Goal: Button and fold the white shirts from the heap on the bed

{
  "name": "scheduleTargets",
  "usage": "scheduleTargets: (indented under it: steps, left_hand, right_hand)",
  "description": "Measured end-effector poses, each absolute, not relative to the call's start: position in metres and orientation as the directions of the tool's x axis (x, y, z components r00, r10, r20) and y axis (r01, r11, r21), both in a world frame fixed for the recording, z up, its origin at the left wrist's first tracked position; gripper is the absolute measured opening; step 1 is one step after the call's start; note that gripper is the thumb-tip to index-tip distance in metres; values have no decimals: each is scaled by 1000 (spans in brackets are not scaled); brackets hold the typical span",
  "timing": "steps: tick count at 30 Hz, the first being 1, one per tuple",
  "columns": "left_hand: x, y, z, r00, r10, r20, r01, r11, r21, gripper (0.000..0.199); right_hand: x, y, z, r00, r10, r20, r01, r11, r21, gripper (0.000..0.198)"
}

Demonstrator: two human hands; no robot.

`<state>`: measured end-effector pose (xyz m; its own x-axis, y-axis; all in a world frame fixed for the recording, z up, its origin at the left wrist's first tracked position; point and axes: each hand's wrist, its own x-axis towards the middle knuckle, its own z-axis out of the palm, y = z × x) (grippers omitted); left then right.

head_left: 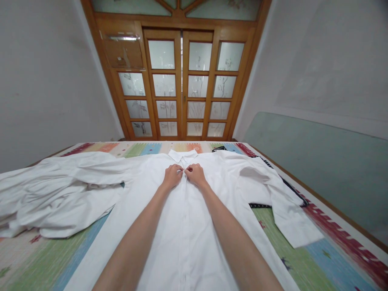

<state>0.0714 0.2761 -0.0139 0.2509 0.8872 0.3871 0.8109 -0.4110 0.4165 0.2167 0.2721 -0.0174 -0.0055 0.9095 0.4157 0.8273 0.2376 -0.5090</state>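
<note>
A white long-sleeved shirt (163,250) lies front side up, its collar (182,155) at the far end. Just below the collar, my left hand (173,176) pinches the front placket of the shirt. Close beside it, my right hand (195,174) pinches the same placket from the other side, the fingertips of both hands almost meeting. Any button between the fingers is too small to make out. The right-hand sleeve (287,210) bends down toward the near side.
A heap of crumpled white cloth (60,194) lies at the left. Under everything is a striped, colourful cloth (327,258). Dark items (220,149) show by the shirt's right shoulder. A pale green panel (318,161) leans along the right wall; wooden glazed doors (182,72) stand beyond.
</note>
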Motion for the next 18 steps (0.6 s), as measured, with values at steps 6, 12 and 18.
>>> scheduleTargets:
  steps: [6,12,18]
  left_hand:
    - [76,282,-19,177,895,410,783,-381,492,12]
    - [72,285,-21,204,892,404,736,-412,538,11]
    - [70,285,-20,222,888,403,701,-432,567,12]
  right_hand:
    - [219,274,-19,-5,927,375,802,228,-553,17]
    - [223,279,-21,-59,940,337,772,257,-581,19]
    - [225,280,-21,-68,951,302,763,245,-598,21]
